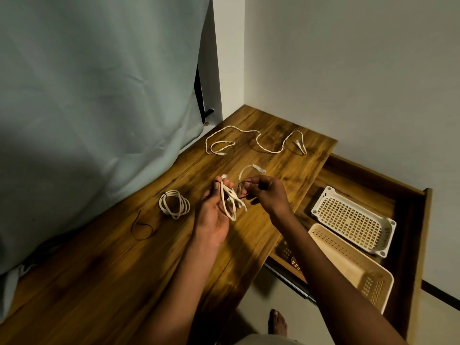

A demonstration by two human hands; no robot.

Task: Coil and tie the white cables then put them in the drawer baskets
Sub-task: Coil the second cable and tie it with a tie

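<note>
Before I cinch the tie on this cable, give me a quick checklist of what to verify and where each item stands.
1. Coil held: ok. The left hand grips the looped cable.
2. Tie in hand: ok. The right hand pinches a thin dark tie at the coil.
3. Tie fully round the loops: cannot tell; too thin and partly hidden.
4. Cable ends tucked: not ok. One plug end sticks out above the hands.
5. Drawer open, baskets reachable: ok. White basket and beige basket look empty.
6. Other work left: tied coil and loose cable lie on the desk.
</note>
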